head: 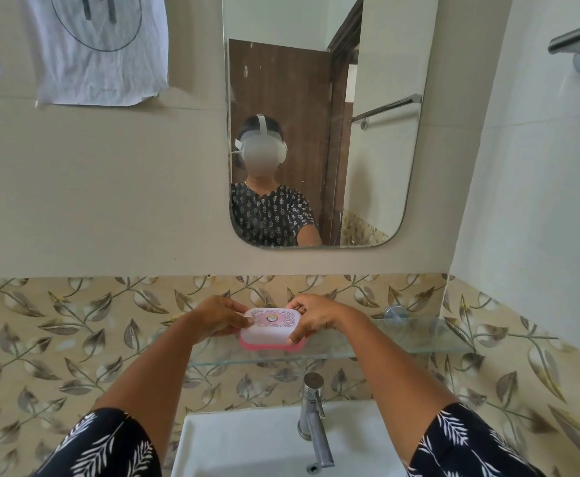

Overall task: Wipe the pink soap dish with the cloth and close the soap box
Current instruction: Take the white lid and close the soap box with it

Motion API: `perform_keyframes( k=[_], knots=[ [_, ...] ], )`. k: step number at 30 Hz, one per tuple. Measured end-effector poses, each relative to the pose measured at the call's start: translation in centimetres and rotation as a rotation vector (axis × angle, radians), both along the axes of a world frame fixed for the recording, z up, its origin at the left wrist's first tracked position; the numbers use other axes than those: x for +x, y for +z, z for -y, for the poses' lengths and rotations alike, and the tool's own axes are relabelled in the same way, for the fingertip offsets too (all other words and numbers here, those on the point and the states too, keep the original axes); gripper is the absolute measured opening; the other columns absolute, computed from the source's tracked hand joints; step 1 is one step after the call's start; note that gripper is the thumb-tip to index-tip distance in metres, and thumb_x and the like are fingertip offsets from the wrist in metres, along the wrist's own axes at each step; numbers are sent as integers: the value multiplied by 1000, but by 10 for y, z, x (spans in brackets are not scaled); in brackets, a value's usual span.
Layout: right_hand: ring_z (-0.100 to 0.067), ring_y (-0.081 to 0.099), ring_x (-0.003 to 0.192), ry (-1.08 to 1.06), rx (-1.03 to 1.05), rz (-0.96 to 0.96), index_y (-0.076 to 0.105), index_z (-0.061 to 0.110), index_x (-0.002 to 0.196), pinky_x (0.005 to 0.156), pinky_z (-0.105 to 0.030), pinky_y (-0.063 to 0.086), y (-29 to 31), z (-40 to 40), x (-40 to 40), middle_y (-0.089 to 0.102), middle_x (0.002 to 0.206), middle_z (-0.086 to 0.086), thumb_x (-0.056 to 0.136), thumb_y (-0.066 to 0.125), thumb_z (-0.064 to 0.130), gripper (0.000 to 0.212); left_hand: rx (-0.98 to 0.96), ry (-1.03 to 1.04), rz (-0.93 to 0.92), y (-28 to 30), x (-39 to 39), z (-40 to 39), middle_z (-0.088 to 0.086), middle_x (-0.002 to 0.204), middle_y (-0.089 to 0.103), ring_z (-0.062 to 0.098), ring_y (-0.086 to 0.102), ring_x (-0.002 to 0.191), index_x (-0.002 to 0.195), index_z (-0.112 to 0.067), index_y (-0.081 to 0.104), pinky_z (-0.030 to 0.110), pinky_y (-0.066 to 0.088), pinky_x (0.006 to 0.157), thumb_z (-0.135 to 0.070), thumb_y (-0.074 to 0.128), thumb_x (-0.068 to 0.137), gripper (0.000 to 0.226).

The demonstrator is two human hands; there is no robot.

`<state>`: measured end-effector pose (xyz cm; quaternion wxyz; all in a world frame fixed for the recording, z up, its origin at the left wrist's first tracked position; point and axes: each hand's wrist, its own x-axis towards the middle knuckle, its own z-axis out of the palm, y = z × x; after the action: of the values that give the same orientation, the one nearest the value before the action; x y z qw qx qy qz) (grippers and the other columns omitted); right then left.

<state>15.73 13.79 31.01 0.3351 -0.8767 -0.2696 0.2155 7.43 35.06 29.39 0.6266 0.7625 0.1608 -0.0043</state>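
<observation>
pink base: the pink soap dish (272, 346) is seen in the head view resting on the glass shelf (419, 346), only its lower rim showing beneath the lid.
lid: a pale, patterned lid (270, 325) is seated over the base, so the soap box appears closed or very nearly so; whether it has clicked home cannot be told.
left hand: the left hand (218, 316) is curled round the left end of the lid, thumb laid on its near corner.
right hand: the right hand (311, 318) is curled round the right end, thumb down the front edge.
why held so: both ends are gripped at once, probably so the lid is pressed down evenly and the box is kept from sliding on smooth glass.
cloth: no wiping cloth is seen in either hand; the wiping is judged to be done.
surface: the shelf is clear glass fixed to the wall on round metal mounts, above a white basin (247, 449) with a chrome tap (312, 418).
room: leaf-patterned tiles (75, 339) are set behind the shelf, plain cream wall above, a mirror (378, 187) in the middle, a white garment (102, 49) hung at upper left, a metal rail (578, 39) at upper right.
</observation>
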Motion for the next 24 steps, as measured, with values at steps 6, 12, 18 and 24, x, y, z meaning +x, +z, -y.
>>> perform_keyframes(
  k=[6,12,18,24],
  knots=[
    [-17,61,94,18,-15,4,56,10,117,76,-29,57,1,0,0,60,111,-4,64,83,1,60,1,-4,-12,0,1,0,21,109,69,27,69,93,109,5,66,27,60,71,4,76,72,39],
    [-16,60,90,31,-24,17,58,6,116,70,-25,55,3,1,-3,60,105,-4,67,82,0,55,-8,5,-31,2,0,3,23,110,68,29,68,93,109,7,65,29,61,68,9,71,75,35],
    [-21,62,104,25,2,-16,58,5,121,86,-33,56,3,3,-2,62,114,-7,68,84,9,59,-13,4,-60,3,0,3,20,109,69,29,68,98,109,6,65,30,61,70,8,71,76,33],
    [-25,63,109,-10,54,-55,62,9,120,93,-43,53,2,4,-2,65,118,-8,71,83,26,56,1,-35,-115,6,4,4,23,110,68,26,68,91,108,9,65,28,60,69,4,68,81,28]
  ],
)
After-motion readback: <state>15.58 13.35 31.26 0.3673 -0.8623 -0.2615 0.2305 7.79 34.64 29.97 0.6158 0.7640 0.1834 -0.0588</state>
